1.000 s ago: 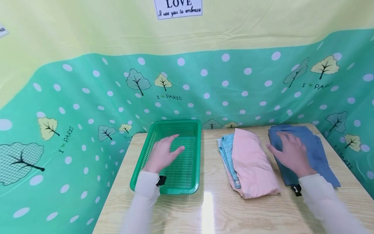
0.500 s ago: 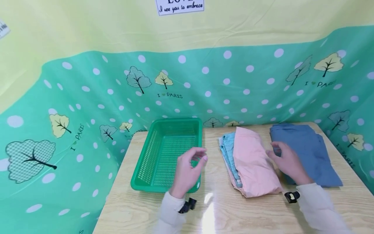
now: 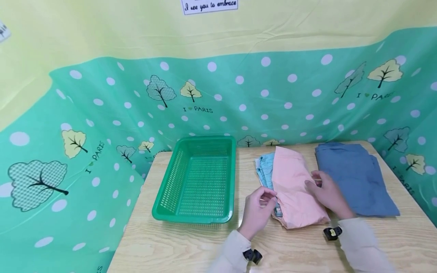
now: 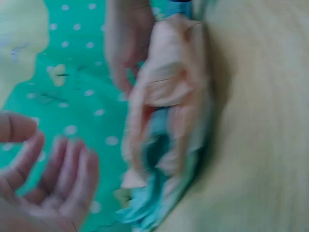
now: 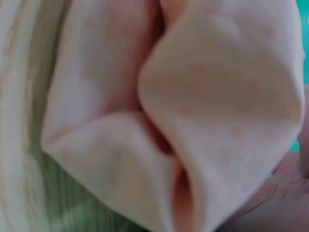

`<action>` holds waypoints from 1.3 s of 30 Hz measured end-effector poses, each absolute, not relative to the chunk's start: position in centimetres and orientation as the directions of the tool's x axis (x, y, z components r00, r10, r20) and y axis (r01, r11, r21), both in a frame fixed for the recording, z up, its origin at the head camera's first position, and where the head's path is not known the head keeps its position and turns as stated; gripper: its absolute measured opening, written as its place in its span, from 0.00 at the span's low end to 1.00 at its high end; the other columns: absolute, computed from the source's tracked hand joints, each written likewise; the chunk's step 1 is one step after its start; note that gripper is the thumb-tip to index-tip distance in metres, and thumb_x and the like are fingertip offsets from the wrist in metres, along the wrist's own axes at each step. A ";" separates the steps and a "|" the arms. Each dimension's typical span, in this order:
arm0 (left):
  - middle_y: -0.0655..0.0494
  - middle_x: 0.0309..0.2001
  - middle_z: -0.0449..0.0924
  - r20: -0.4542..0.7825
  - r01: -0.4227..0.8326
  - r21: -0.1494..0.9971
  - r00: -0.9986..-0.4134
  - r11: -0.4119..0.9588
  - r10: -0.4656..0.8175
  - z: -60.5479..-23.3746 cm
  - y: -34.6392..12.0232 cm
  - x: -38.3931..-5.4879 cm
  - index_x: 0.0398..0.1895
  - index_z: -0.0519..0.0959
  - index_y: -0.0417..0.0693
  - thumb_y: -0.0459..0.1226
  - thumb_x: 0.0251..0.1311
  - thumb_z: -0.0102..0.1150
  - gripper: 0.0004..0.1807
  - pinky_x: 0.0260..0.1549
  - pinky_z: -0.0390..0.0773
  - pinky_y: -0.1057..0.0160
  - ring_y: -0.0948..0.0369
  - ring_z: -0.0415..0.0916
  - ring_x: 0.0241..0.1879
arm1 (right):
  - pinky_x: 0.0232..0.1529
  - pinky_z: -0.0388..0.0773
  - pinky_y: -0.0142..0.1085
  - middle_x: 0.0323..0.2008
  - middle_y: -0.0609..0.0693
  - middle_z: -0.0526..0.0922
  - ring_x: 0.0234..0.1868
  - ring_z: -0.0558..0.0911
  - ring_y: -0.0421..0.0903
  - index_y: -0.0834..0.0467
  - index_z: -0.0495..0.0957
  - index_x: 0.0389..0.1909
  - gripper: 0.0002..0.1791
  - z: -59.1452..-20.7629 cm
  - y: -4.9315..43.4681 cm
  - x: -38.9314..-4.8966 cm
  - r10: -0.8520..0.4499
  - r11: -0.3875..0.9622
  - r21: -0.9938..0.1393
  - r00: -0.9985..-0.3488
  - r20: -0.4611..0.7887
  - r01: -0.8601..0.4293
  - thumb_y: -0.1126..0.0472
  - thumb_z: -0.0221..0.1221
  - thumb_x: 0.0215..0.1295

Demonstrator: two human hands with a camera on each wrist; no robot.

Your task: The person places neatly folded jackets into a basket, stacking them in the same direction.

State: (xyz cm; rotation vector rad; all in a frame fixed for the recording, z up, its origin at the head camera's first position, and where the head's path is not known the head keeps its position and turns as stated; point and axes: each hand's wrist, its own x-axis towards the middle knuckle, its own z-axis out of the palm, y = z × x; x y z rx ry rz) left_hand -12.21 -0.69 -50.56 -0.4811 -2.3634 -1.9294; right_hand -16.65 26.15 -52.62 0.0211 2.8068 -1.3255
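A folded pink garment (image 3: 295, 189) lies on the table, with light blue cloth (image 3: 266, 167) showing along its left side. My left hand (image 3: 258, 212) hovers at that left edge, its fingers loosely bent. In the left wrist view, the left hand (image 4: 50, 183) holds nothing and a gap parts it from the cloth. On the opposite side, my right hand (image 3: 329, 195) is at the garment's right edge, thumb and fingers apart. Pink cloth (image 5: 227, 96) fills most of the right wrist view and hides much of the right hand (image 5: 270, 198).
To the left stands a green plastic basket (image 3: 232, 182) with nothing in it. A folded dark blue garment (image 3: 358, 182) lies right of the pink one, partly behind my right hand. Behind the wooden table (image 3: 164, 246) hangs a patterned green and yellow curtain (image 3: 191, 83).
My left hand has moved right, from over the basket to the pink garment's left edge. The right hand has come left and nearer, from over the dark blue garment to the pink one.
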 end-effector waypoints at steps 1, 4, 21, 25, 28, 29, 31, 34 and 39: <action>0.46 0.42 0.86 0.190 0.225 0.954 -0.965 0.200 0.179 -51.0 -0.4 -12.4 0.46 0.83 0.44 0.33 0.67 0.61 0.07 0.43 0.83 0.70 0.70 0.81 0.39 | 0.58 0.73 0.63 0.66 0.75 0.68 0.63 0.72 0.71 0.72 0.59 0.73 0.38 -52.7 26.0 -16.6 -0.006 0.634 -0.773 -0.999 -0.047 0.033 0.46 0.52 0.78; 0.48 0.44 0.84 0.092 0.114 0.958 -0.991 0.265 0.092 -52.0 0.2 -13.0 0.49 0.82 0.44 0.33 0.66 0.62 0.10 0.44 0.81 0.70 0.68 0.79 0.41 | 0.59 0.71 0.65 0.68 0.77 0.65 0.65 0.69 0.74 0.73 0.55 0.75 0.41 -52.6 25.8 -16.4 -0.012 0.627 -0.777 -0.997 -0.079 0.054 0.45 0.52 0.78; 0.39 0.69 0.73 -0.208 -0.176 0.911 -0.977 0.373 0.046 -52.7 1.2 -16.1 0.80 0.56 0.48 0.53 0.65 0.62 0.45 0.61 0.77 0.46 0.47 0.76 0.64 | 0.67 0.64 0.66 0.71 0.78 0.60 0.69 0.63 0.74 0.73 0.44 0.78 0.46 -52.6 25.2 -16.9 0.062 0.632 -0.749 -0.977 -0.206 0.198 0.44 0.48 0.78; 0.38 0.72 0.70 -0.253 -0.220 0.918 -0.966 0.331 0.058 -52.5 1.6 -16.5 0.82 0.50 0.48 0.50 0.63 0.64 0.50 0.68 0.72 0.46 0.44 0.71 0.69 | 0.68 0.63 0.65 0.72 0.77 0.59 0.71 0.63 0.73 0.73 0.44 0.78 0.46 -52.8 25.1 -16.9 0.065 0.619 -0.751 -0.969 -0.239 0.227 0.43 0.47 0.77; 0.39 0.71 0.70 -0.271 -0.250 0.928 -0.962 0.275 0.041 -52.7 1.8 -16.8 0.82 0.49 0.47 0.47 0.60 0.66 0.51 0.68 0.72 0.47 0.46 0.72 0.68 | 0.69 0.63 0.64 0.72 0.76 0.60 0.70 0.64 0.72 0.73 0.45 0.78 0.45 -53.0 25.0 -17.0 0.073 0.601 -0.760 -0.964 -0.255 0.246 0.44 0.47 0.77; 0.40 0.70 0.72 -0.271 -0.255 0.933 -0.962 0.255 0.030 -52.9 1.8 -16.8 0.82 0.50 0.47 0.46 0.59 0.67 0.52 0.66 0.74 0.49 0.47 0.75 0.65 | 0.69 0.64 0.63 0.72 0.76 0.60 0.70 0.64 0.72 0.73 0.46 0.78 0.45 -53.0 25.0 -17.0 0.075 0.597 -0.762 -0.963 -0.259 0.251 0.44 0.47 0.77; 0.43 0.63 0.78 -0.276 -0.268 0.938 -0.961 0.222 0.005 -53.1 1.8 -17.0 0.81 0.51 0.46 0.44 0.57 0.69 0.52 0.58 0.78 0.54 0.54 0.80 0.56 | 0.68 0.64 0.63 0.71 0.76 0.60 0.69 0.65 0.72 0.73 0.47 0.77 0.44 -53.1 24.8 -17.0 0.079 0.588 -0.766 -0.962 -0.263 0.258 0.44 0.48 0.77; 0.54 0.45 0.82 -0.302 -0.300 0.941 -0.953 0.156 -0.011 -53.4 1.7 -17.3 0.81 0.51 0.45 0.42 0.56 0.69 0.52 0.36 0.78 0.63 0.63 0.78 0.34 | 0.68 0.64 0.64 0.72 0.77 0.58 0.70 0.63 0.72 0.72 0.45 0.78 0.45 -53.2 24.6 -17.0 0.077 0.565 -0.781 -0.959 -0.273 0.267 0.44 0.48 0.78; 0.59 0.32 0.73 -0.367 -0.366 0.929 -0.930 0.048 0.021 -53.8 1.6 -17.6 0.80 0.51 0.41 0.40 0.59 0.68 0.50 0.23 0.67 0.69 0.67 0.66 0.22 | 0.71 0.61 0.64 0.76 0.76 0.53 0.74 0.59 0.72 0.69 0.39 0.81 0.47 -53.4 24.3 -17.0 0.073 0.485 -0.821 -0.950 -0.304 0.300 0.44 0.47 0.77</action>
